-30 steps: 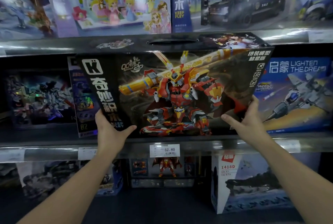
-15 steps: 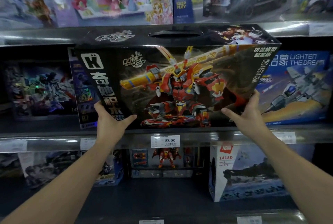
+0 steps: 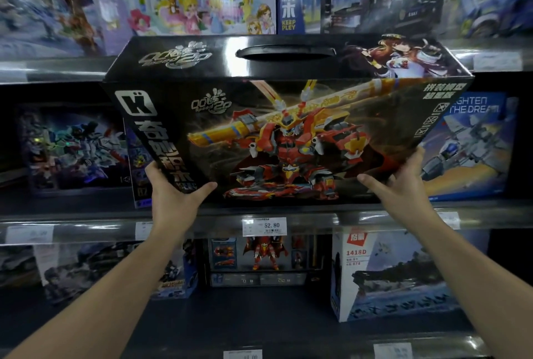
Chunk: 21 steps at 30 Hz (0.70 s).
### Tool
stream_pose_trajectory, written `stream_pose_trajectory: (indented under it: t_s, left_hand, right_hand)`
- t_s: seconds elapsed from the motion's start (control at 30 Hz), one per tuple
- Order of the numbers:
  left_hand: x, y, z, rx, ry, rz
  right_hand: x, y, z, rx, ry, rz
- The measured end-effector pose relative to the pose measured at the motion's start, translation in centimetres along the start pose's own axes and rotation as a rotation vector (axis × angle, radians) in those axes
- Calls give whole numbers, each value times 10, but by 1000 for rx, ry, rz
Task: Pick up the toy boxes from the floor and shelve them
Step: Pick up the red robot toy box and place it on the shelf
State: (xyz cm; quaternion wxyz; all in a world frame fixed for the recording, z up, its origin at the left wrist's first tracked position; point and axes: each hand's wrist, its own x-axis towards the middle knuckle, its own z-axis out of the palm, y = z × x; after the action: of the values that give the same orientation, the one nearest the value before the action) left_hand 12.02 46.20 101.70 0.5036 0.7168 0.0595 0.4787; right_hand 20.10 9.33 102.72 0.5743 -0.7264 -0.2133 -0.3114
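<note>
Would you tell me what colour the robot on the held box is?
The robot on the box is mostly red with yellow accents; head view shows it best.

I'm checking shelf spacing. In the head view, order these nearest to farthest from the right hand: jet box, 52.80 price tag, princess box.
1. The jet box, just right of the right hand, which holds the robot box.
2. The 52.80 price tag, lower left, below the robot box.
3. The princess box, far upper left, a level higher.
</note>
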Motion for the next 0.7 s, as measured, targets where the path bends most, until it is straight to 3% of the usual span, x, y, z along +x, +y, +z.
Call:
stream_pose_trajectory:
  t_s: [0.7]
  left_hand:
    - [-56,6,-66,84,-29,-2]
  right_hand:
    - [-70,-27,6,37,-20,-61]
